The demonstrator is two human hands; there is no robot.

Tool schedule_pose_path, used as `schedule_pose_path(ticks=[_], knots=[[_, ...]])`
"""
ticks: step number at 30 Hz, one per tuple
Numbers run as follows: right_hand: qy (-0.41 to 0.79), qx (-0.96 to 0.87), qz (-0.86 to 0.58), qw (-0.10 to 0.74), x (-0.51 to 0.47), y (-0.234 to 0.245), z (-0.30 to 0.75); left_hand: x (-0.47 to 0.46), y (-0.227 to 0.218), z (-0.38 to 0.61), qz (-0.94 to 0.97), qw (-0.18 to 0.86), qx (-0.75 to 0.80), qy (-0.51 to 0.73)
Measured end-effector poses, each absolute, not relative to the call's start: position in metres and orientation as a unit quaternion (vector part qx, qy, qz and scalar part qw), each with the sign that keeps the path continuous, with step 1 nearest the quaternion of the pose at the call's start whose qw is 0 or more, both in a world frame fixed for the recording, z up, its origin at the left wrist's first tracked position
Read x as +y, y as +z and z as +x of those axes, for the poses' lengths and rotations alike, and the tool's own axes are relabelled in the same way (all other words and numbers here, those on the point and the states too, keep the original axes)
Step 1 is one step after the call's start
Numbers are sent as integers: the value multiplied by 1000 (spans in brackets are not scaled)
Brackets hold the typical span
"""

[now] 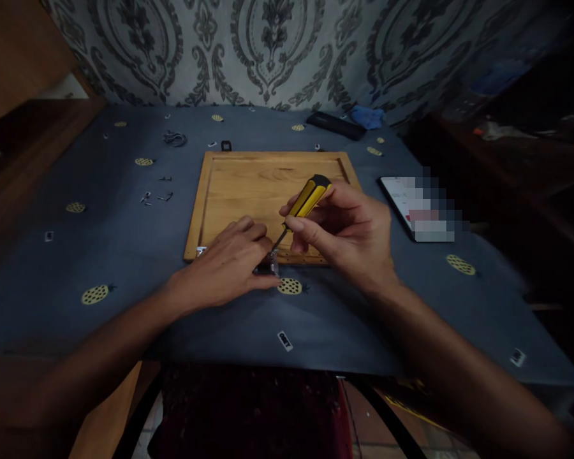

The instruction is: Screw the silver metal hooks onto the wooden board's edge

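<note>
My right hand (349,233) grips a screwdriver (309,199) with a yellow and black handle, slanted with its shaft pointing down and to the left. The screwdriver's tip meets a small shiny metal fitting (273,260) at the near edge of a framed wooden panel (249,185). Between thumb and fingers, my left hand (232,261) pinches that fitting against the edge; its exact kind is partly hidden. Another metal piece (201,251) sits at the panel's near left corner. The panel lies flat on a blue patterned tablecloth (124,255).
Several small screws (165,196) lie left of the panel. Beyond them is a dark coiled item (175,138). A small black frame-like piece (226,146) touches the far edge. Right of the panel lies a phone (411,210); a black case (335,125) and blue cloth (367,117) are behind.
</note>
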State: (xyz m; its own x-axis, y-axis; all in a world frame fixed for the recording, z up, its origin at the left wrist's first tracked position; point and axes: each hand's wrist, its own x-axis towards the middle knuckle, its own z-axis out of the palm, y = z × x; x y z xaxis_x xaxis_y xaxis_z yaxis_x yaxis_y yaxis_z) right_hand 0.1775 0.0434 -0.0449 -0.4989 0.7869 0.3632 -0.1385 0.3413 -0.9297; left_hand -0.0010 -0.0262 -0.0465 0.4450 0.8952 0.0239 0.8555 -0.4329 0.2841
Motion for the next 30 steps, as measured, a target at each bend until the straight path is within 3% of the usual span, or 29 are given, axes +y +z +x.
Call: schedule_pose_path(ticks=[12,30], knots=[[529,-724,-205,392,49,-38,182,-26,-46,0,840,116,525,73],[516,-659,-218,503,43,-40,175,-26,-46,-1,845,104,518,84]])
